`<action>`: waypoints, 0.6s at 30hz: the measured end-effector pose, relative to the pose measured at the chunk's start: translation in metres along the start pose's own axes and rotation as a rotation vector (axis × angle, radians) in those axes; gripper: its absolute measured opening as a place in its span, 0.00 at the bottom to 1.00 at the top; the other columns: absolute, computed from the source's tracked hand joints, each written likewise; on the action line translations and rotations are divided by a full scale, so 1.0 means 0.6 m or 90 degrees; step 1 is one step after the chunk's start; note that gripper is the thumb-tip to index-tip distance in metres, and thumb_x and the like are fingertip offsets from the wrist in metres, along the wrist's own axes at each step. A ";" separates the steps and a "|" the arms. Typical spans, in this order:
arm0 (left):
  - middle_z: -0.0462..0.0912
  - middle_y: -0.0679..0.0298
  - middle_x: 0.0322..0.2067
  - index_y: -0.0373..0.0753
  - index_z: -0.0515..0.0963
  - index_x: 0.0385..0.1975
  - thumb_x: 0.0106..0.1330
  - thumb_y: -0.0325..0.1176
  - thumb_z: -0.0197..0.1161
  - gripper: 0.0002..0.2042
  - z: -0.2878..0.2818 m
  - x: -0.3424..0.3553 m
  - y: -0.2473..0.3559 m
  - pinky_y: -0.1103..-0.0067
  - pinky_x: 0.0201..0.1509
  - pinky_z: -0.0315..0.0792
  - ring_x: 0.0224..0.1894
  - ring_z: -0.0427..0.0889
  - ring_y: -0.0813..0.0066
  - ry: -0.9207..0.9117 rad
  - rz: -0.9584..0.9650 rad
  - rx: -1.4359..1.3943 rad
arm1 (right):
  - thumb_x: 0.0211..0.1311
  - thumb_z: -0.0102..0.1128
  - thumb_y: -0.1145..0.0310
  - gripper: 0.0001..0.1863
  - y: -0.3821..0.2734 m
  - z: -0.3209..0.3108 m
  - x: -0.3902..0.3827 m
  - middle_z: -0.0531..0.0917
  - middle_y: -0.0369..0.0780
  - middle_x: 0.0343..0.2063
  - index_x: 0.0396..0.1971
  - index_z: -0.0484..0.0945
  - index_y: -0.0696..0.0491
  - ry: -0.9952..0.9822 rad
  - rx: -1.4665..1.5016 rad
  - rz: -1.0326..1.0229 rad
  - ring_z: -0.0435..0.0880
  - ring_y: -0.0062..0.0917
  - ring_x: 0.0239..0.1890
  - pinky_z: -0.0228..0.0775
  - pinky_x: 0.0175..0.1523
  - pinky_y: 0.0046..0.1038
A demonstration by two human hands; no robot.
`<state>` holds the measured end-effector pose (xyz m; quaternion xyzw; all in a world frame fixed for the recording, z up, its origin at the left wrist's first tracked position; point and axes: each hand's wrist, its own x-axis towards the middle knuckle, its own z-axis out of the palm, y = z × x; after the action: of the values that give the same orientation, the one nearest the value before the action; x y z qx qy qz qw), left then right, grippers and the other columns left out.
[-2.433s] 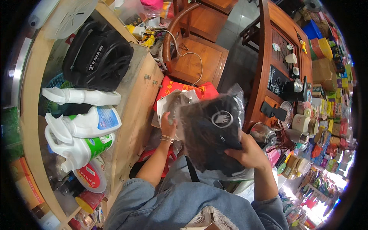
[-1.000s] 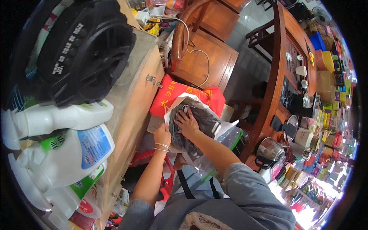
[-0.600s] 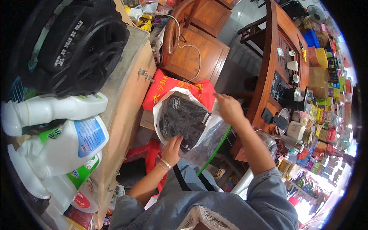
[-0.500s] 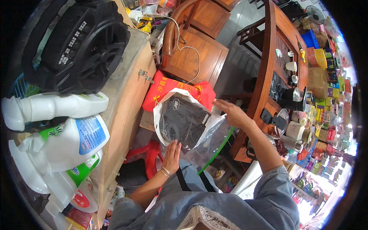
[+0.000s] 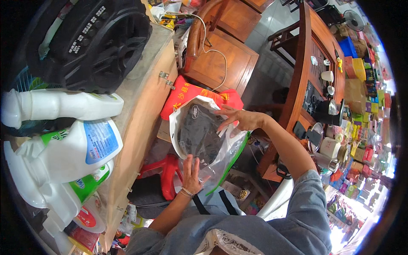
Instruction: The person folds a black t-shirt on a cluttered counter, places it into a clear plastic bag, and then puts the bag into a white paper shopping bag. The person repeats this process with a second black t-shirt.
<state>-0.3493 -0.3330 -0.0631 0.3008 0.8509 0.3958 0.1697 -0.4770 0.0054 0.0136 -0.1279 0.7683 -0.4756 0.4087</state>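
Observation:
A clear plastic bag [image 5: 231,155] with a green edge strip lies over my lap area. In it is a dark folded item [image 5: 199,129], probably cloth, bordered by white sheeting [image 5: 175,131]. My left hand [image 5: 192,176], with bracelets at the wrist, rests at the bag's near edge, its fingers stretched and slightly apart. At the right side my right hand [image 5: 243,120] reaches over the white border, fingers spread and bent toward the dark item. Neither hand visibly grips anything. Just beyond lies a red bag [image 5: 182,94] with yellow lettering.
On the left, a wooden cabinet [image 5: 148,93] carries white spray bottles [image 5: 80,148] and a black molded case [image 5: 97,46]. A red plastic stool [image 5: 170,174] stands near my left arm. Ahead is a wooden chair [image 5: 225,59]; a long wooden table [image 5: 293,93] runs along the right.
My right hand has moved left and inward from the bag's outer edge, its fingers now bent over the border. The left hand's fingers have spread slightly. The whole view has shifted a little.

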 end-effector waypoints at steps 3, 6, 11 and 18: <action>0.62 0.52 0.63 0.41 0.63 0.63 0.64 0.41 0.57 0.27 -0.029 0.014 -0.011 0.62 0.68 0.52 0.65 0.59 0.53 -0.090 0.036 -0.014 | 0.51 0.55 0.79 0.16 0.032 -0.007 0.024 0.62 0.41 0.65 0.41 0.82 0.52 0.009 0.116 -0.034 0.40 0.39 0.72 0.36 0.72 0.45; 0.80 0.57 0.46 0.36 0.73 0.52 0.65 0.35 0.56 0.18 0.011 -0.022 -0.041 0.76 0.56 0.68 0.51 0.77 0.60 -0.095 -0.336 -0.344 | 0.53 0.50 0.77 0.09 0.093 0.022 0.066 0.80 0.45 0.45 0.28 0.81 0.57 0.165 0.105 0.070 0.69 0.39 0.58 0.56 0.63 0.42; 0.82 0.58 0.31 0.29 0.80 0.32 0.69 0.41 0.51 0.18 0.047 0.039 -0.063 0.78 0.32 0.74 0.28 0.80 0.72 0.180 -0.586 -0.713 | 0.53 0.58 0.68 0.07 0.097 0.063 0.131 0.81 0.44 0.24 0.28 0.76 0.55 0.439 -0.271 0.247 0.81 0.44 0.34 0.63 0.53 0.42; 0.82 0.56 0.23 0.29 0.79 0.28 0.67 0.43 0.47 0.22 0.067 0.092 -0.100 0.74 0.16 0.76 0.20 0.82 0.66 0.166 -0.792 -0.683 | 0.53 0.57 0.66 0.23 0.006 0.130 0.120 0.72 0.44 0.52 0.51 0.72 0.48 0.804 -0.306 0.073 0.65 0.40 0.60 0.51 0.61 0.48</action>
<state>-0.3929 -0.3046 -0.1375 -0.3947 0.5705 0.6132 0.3778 -0.4635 -0.0837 -0.0424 0.1284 0.9496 -0.2527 -0.1338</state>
